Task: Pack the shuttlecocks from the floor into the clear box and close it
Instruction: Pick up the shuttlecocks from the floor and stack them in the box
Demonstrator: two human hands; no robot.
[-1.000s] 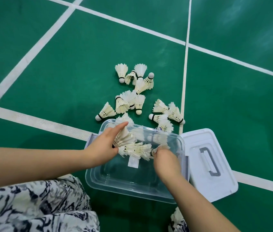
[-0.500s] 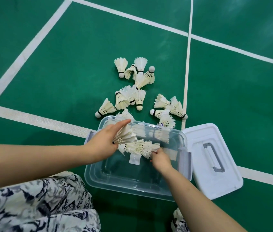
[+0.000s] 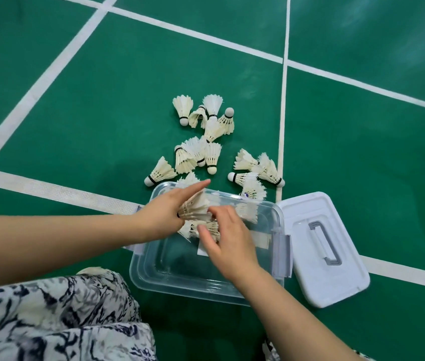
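Observation:
The clear box [image 3: 180, 284] stands open on the green floor in front of me. Over its far left part my left hand [image 3: 164, 212] holds a white feather shuttlecock [image 3: 197, 208], index finger stretched out along it. Just to the right, my right hand [image 3: 228, 239] reaches in, its fingers on other shuttlecocks [image 3: 206, 227] lying in the box below the left hand's one. Several white shuttlecocks [image 3: 203, 152] lie scattered on the floor just beyond the box. The white lid [image 3: 310, 254] with a grey handle lies flat to the right of the box.
White court lines [image 3: 281, 113] cross the green floor. A patterned blue and white garment [image 3: 50, 319] covers my knee at the lower left, close to the box's near corner.
My right hand has moved left and forward inside the box to the shuttlecocks beside my left hand. The left hand has stayed over the far left part, holding its shuttlecock.

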